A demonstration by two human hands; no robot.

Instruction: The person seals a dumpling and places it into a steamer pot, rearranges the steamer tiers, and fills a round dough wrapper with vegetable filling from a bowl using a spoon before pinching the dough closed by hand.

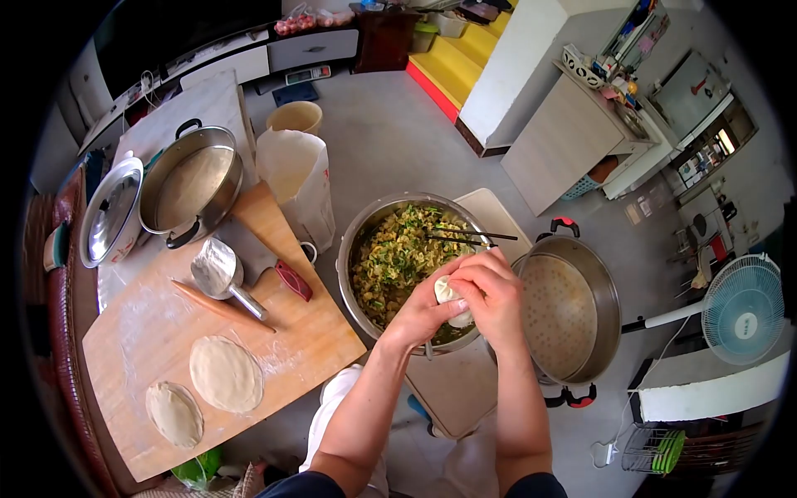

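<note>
Over the near edge of a steel bowl (352, 290), my left hand (421, 314) cups a small pleated bun (445, 290) of white dough. The fingers of my right hand (491, 290) close on the bun's upper side, pinching its dough. Chopped green-and-yellow filling (398, 253) lies in the bowl. Dark chopsticks (465, 238) rest across the bowl's right rim, partly behind my right hand. To the right stands a wide steamer pot (613, 319) with a perforated plate inside. Much of the bun is hidden by my fingers.
At left, a floured wooden board (299, 357) holds two dough pieces (226, 373), a rolling pin (222, 305), a metal scoop (217, 270) and a cleaver (253, 249). Behind them are another steel pot (232, 187) and a lid (112, 212). A fan (743, 309) stands far right.
</note>
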